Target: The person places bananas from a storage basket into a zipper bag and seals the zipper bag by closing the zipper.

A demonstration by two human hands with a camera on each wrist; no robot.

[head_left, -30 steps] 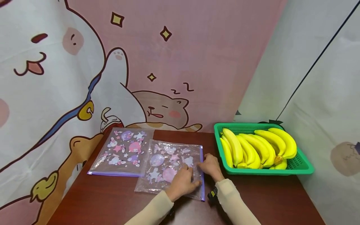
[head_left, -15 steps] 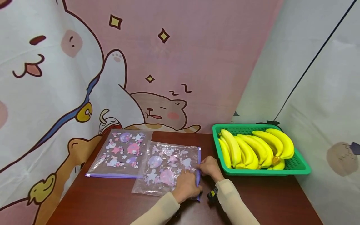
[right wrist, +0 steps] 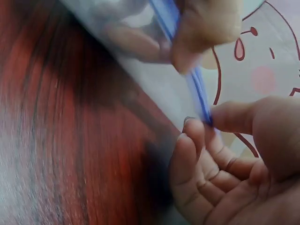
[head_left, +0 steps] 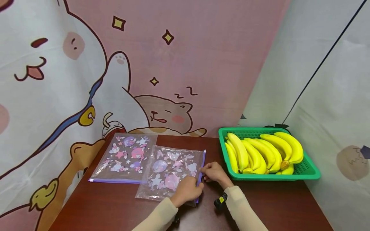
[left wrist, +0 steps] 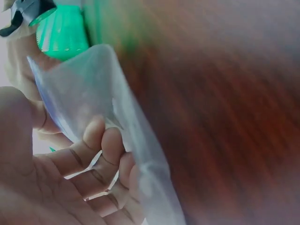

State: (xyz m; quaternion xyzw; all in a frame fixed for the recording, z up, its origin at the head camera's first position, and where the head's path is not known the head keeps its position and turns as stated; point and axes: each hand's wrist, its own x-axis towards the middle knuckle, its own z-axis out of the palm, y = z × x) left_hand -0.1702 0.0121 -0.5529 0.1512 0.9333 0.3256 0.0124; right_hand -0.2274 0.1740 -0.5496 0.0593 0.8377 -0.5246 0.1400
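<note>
A clear zip bag (head_left: 170, 173) printed with pink and purple stars and characters lies on the table, its purple zip edge (head_left: 201, 166) raised at the right. My right hand (head_left: 214, 172) pinches this edge between thumb and forefinger, plain in the right wrist view beside the blue-purple strip (right wrist: 201, 96). Lower down the same edge, my left hand (head_left: 188, 190) grips it, thumb on the near side and fingers against the plastic (left wrist: 105, 75). One of its fingers shows through the clear film in the right wrist view. Nothing shows inside this bag.
A second printed zip bag (head_left: 127, 157) lies flat to the left, its right side overlapping the first bag. At the right, a green basket (head_left: 312, 171) holds several bananas (head_left: 267, 152). The dark red wooden table (head_left: 110, 205) meets a cartoon-printed cloth (head_left: 214, 64) at the back.
The bag's zip edge has lifted off the table and tilted left. My left hand shifted right, then back left along the edge; my right hand moved from beside the strip to pinching it.
</note>
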